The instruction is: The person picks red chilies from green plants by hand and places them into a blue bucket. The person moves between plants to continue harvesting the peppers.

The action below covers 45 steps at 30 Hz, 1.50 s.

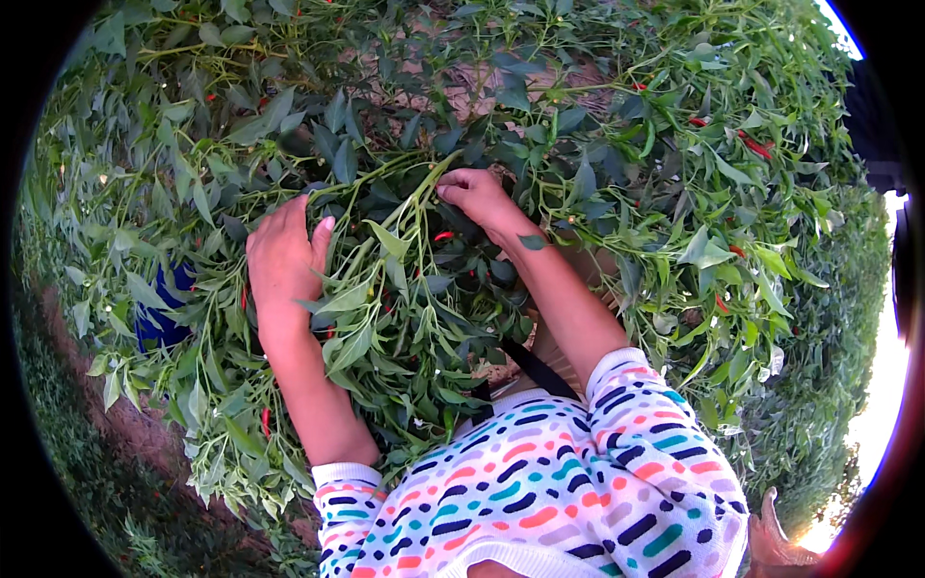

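Note:
My left hand (289,253) lies among the leaves of a chili pepper plant, thumb raised apart from the fingers, which are partly hidden by foliage. My right hand (473,195) is beside a thick green stem (415,193), its thumb and forefinger close together; whether they pinch anything is unclear. Between my forearms hang leafy branches (405,289). A red chili pepper (444,235) shows just below my right hand, and another red chili (266,423) hangs left of my left forearm. A green chili (647,139) hangs to the upper right.
A blue object (162,311), partly hidden by leaves, is at the left. Dense pepper plants surround me, with more red chilies (755,147) at the right. Bare soil (130,433) runs along the lower left. A dark shape stands at the far right edge.

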Available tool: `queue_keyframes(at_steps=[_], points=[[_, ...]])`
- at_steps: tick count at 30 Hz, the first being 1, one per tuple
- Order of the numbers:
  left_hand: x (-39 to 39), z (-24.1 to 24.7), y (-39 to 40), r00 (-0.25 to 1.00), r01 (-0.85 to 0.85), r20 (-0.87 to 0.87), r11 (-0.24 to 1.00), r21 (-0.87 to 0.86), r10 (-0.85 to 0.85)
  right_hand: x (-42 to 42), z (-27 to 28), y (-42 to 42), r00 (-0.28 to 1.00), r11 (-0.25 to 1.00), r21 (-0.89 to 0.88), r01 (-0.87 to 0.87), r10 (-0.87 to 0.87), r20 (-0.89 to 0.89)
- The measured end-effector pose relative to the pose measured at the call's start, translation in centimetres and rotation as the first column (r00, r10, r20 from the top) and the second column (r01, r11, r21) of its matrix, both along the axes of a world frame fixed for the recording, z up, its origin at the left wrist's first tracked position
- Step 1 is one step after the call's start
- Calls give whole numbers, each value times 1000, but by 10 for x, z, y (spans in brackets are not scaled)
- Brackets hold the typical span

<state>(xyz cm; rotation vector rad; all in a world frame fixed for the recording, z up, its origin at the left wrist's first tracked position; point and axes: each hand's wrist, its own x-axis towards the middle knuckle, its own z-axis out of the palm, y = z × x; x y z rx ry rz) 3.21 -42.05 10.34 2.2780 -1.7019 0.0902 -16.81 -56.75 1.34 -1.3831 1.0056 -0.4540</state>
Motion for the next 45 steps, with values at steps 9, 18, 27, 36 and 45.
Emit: queue_keyframes(at_steps=[9,18,27,36,45], points=[[0,1,1,1000,6,-4,1000,5,-6,-26,19,6,771,928,360,-93,-162,616],[2,-1,-1,1000,9,10,1000,-12,-9,-33,26,36,957,758,-607,-239,290,-15],[1,-1,0,1000,1,-3,1000,23,-1,-44,32,31,963,887,439,-140,19,269],[2,-3,-1,1000,2,-3,1000,30,-2,-116,22,51,942,852,514,-101,-85,326],[3,-3,1,1000,14,3,1000,-1,-14,-82,5,81,946,798,-532,-283,142,-291]])
